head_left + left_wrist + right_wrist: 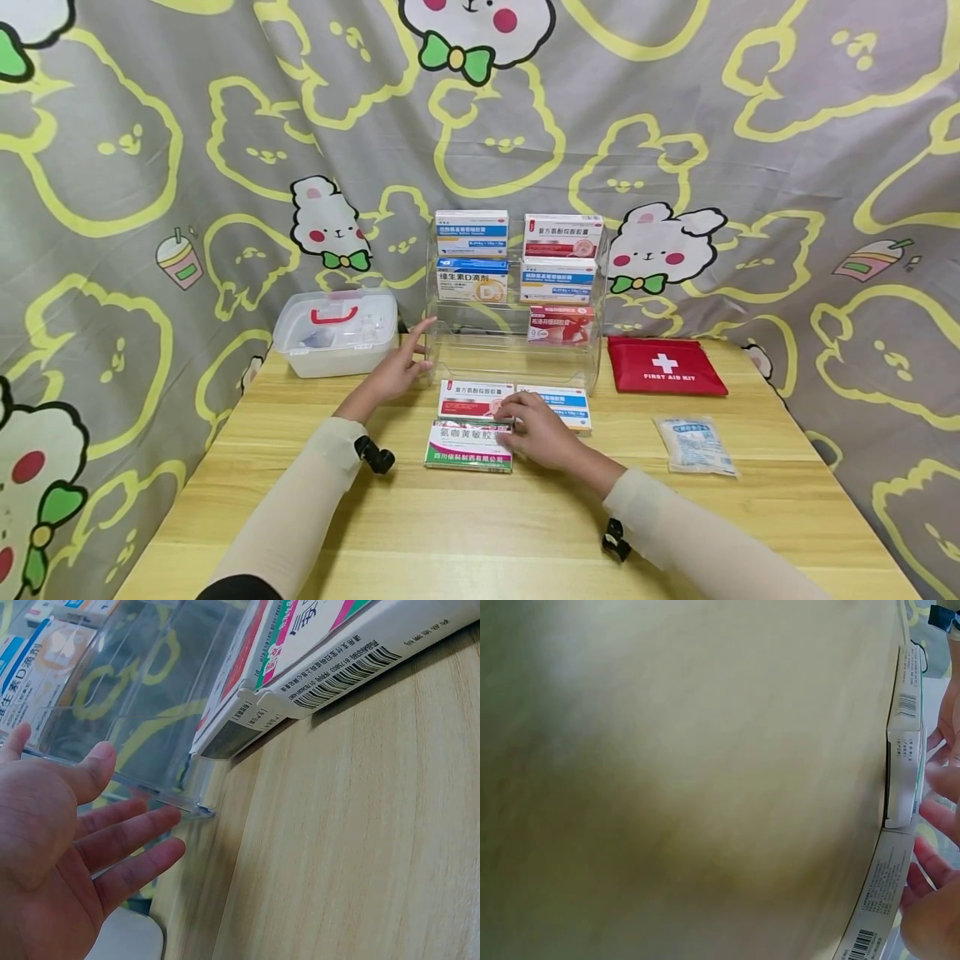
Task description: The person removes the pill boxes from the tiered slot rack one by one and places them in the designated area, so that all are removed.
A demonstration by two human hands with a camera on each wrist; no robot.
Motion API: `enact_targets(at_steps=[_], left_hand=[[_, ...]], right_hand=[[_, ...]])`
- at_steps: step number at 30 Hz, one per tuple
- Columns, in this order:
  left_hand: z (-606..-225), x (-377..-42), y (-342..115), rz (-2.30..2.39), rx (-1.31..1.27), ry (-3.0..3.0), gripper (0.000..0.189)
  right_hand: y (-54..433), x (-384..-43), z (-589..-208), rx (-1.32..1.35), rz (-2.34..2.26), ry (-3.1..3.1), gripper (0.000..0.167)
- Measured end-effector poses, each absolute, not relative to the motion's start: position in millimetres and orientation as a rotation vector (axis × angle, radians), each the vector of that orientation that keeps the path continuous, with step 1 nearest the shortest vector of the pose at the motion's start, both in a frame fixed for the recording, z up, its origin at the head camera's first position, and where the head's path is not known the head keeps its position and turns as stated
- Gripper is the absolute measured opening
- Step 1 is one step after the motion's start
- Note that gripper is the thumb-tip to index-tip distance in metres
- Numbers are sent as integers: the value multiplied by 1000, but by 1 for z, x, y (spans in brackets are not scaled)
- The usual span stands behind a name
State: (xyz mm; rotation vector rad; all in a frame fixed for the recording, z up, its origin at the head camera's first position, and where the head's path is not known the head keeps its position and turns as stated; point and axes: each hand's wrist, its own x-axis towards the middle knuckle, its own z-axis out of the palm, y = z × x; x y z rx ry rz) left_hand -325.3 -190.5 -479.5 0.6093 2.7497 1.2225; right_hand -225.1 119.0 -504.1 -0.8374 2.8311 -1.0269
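Observation:
Upright on the table stands a clear stepped display rack (480, 367), medicine boxes in its upper tiers. My left hand (397, 367) is at the rack's left side, fingers extended and palm free of any object. Before the rack lie a red-and-white medicine box (465, 402), a blue-and-white medicine box (573, 407) and a green-and-pink medicine box (463, 450) nearest me. My right hand (542, 432) hovers over where these boxes meet, fingers loosely bent, fingertips right at the right ends of the red-and-white and green-and-pink boxes. It partly covers the blue-and-white one.
A lidded translucent bin (337, 358) with a red handle stands left of the rack. To the right lie a red first aid pouch (667, 367) and a clear packet (696, 446). A patterned curtain (502, 158) closes off the table's back and sides.

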Motion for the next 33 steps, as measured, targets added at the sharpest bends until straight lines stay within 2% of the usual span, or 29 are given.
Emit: enact_targets(at_steps=[24, 33], left_hand=[[-479, -324, -191, 1226, 641, 2750, 86], [-479, -324, -191, 1223, 633, 2755, 86]], right_hand=[[116, -224, -507, -812, -1031, 2866, 26], [118, -224, -496, -796, -1105, 2820, 25]])
